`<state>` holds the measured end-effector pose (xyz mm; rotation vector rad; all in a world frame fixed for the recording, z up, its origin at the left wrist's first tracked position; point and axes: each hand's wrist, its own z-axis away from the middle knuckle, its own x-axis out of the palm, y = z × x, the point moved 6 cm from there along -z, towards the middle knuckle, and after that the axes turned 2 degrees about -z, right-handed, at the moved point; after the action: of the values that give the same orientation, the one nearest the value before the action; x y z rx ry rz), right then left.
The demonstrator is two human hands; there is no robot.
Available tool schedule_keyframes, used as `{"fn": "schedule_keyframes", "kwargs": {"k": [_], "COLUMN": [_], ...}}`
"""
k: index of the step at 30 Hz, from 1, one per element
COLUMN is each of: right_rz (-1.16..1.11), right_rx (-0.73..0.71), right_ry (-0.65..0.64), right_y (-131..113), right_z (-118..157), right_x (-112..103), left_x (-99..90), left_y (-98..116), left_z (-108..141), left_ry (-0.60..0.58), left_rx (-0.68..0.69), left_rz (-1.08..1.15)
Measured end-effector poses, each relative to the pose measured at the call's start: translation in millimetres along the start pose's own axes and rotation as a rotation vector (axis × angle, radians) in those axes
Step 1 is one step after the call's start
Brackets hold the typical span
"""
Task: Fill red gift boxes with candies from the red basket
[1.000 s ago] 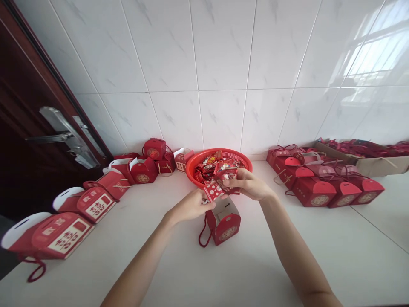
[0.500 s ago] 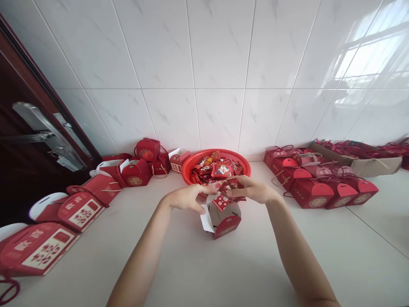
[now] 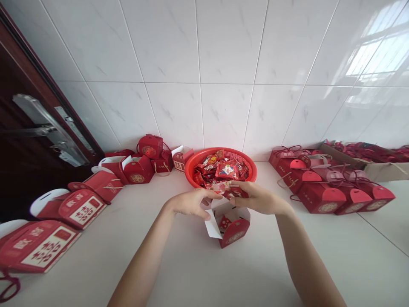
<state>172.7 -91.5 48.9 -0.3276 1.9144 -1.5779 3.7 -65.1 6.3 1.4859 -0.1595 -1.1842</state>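
Note:
An open red gift box [image 3: 235, 234] with a pale inside stands before me, and a red packet with white dots [image 3: 225, 222] lies in it. My left hand [image 3: 191, 203] grips the box's left side, its thumb against the raised white flap. Over the box's back edge, my right hand [image 3: 258, 198] holds several small red and pink snack packets [image 3: 237, 192] under its fingers. Just behind is a red plastic basket [image 3: 252, 171] heaped with wrapped snacks [image 3: 227, 170]. The palm hides part of the held packets.
Red gift boxes, some with flaps up, line the left side [image 3: 84, 209]. More boxes with cord handles [image 3: 322, 198] stand in rows at right, beside a cardboard carton [image 3: 388, 170] of red items. A tiled wall [image 3: 223, 115] closes the back; a door [image 3: 41, 140] is at left.
The white-dotted packet has gone from my fingers down into the box. My right hand still has other packets. The view has shifted slightly.

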Motion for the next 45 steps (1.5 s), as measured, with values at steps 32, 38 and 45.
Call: {"fn": "schedule_keyframes", "kwargs": {"k": [32,38,45], "right_rz": [-0.304,-0.348,-0.357], "right_rx": [0.040,0.005,-0.076], "right_ry": [0.155,0.107,0.233], "right_y": [-6.1,-6.7,-5.4], "right_z": [-14.6,-11.2,-10.4], "right_x": [17.2,12.1,1.1], "left_x": [-23.1,-25.3,-22.0], "left_y": [60.1,56.7,57.2], "left_z": [29.2,28.9,23.5], "left_ry": [0.790,0.911,0.731], "left_rx": [0.208,0.208,0.231], "left_rz": [0.186,0.240,0.389]}}
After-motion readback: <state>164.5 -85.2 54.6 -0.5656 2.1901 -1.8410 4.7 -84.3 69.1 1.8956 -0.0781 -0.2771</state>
